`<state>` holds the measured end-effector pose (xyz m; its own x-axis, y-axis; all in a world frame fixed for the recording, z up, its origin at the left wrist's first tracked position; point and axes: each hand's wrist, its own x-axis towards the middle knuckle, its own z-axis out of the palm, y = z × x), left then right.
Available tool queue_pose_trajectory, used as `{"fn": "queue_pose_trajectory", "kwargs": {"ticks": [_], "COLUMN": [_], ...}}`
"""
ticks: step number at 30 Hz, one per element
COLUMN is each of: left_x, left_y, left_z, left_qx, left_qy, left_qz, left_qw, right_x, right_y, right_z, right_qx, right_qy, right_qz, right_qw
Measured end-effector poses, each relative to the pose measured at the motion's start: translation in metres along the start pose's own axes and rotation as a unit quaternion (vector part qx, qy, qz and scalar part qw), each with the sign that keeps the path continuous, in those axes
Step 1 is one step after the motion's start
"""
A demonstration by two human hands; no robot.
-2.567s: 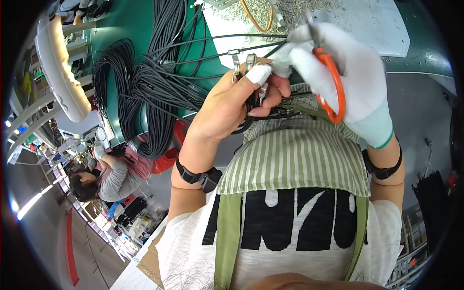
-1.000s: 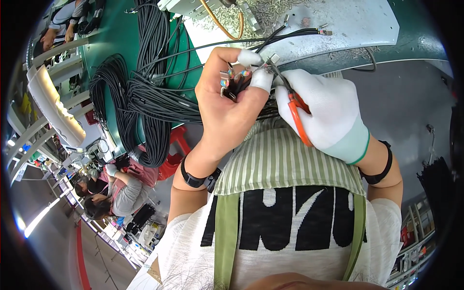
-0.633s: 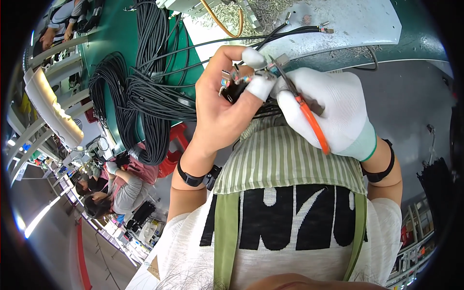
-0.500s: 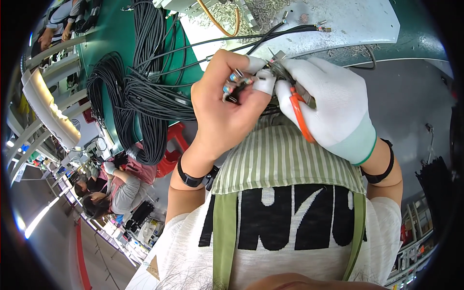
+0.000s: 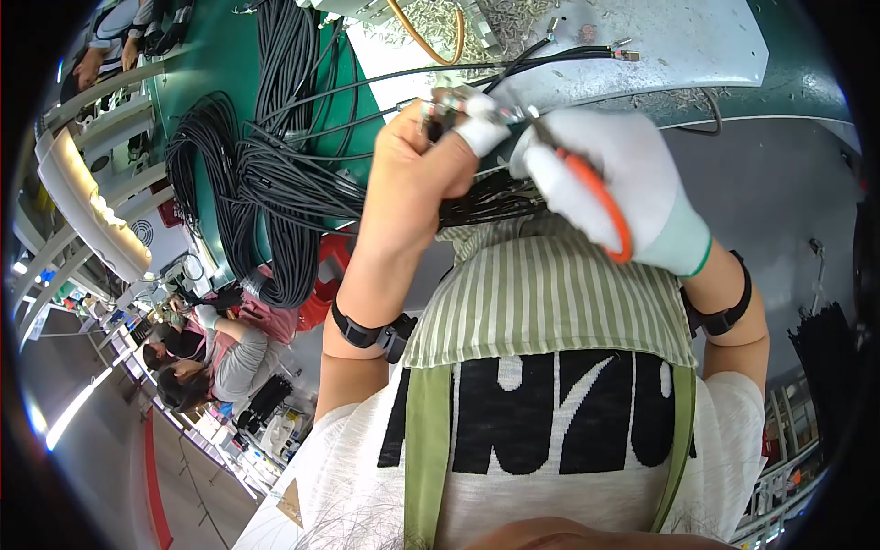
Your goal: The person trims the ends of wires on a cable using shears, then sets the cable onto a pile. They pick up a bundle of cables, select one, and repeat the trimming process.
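Observation:
My left hand (image 5: pixel 412 174) is bare except for white finger covers on the thumb and finger. It is closed around metal-ended cable connectors (image 5: pixel 444 112), blurred by motion. My right hand (image 5: pixel 619 174), in a white glove with a mint cuff, grips orange-handled pliers (image 5: pixel 598 200). Their jaw end is smeared, close to my left fingertips; whether it touches anything I cannot tell. Black cables (image 5: pixel 495 203) run below my hands, above the striped apron (image 5: pixel 559 293). Thick bundles of black cable (image 5: pixel 275 174) lie at the left on the green table.
A white board (image 5: pixel 687 46) at the table's far side holds many small metal scraps (image 5: pixel 431 32) and several cable ends with metal connectors (image 5: pixel 625 55). A brown tube (image 5: pixel 458 37) curves over it. Red stools (image 5: pixel 321 293) stand below the table's left part. Other people (image 5: pixel 220 357) sit at the left.
My left hand has turned and shifted slightly left, carrying the connectors upward. My right hand has tilted with the pliers, and a gap has opened between the hands.

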<state>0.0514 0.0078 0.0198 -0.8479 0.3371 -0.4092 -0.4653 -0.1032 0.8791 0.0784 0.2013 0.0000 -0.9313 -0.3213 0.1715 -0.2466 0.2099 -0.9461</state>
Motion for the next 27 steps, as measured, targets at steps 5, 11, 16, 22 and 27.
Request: {"fn": "queue_pose_trajectory", "kwargs": {"ticks": [5, 11, 16, 22, 27], "left_x": [0.025, 0.057, 0.054, 0.047, 0.048], "left_y": [0.007, 0.008, 0.015, 0.013, 0.012], "left_z": [-0.026, -0.022, -0.016, -0.003, -0.016], "left_qx": [-0.041, 0.049, 0.151, 0.207, 0.273], "left_qy": [0.021, 0.021, 0.046, 0.075, 0.084], "left_qz": [0.037, 0.076, 0.104, 0.229, 0.207], "left_qw": [0.998, 0.996, 0.982, 0.948, 0.936], "right_x": [0.034, 0.085, 0.076, 0.079, 0.078], "right_y": [-0.009, 0.014, 0.007, -0.004, -0.004], "right_z": [-0.031, -0.046, -0.040, -0.041, -0.042], "right_qx": [0.035, -0.276, 0.158, 0.218, 0.225], "right_qy": [0.031, -0.011, -0.050, -0.072, -0.079], "right_qz": [0.119, -0.333, 0.126, 0.208, 0.204], "right_qw": [0.992, 0.901, 0.978, 0.951, 0.949]}}
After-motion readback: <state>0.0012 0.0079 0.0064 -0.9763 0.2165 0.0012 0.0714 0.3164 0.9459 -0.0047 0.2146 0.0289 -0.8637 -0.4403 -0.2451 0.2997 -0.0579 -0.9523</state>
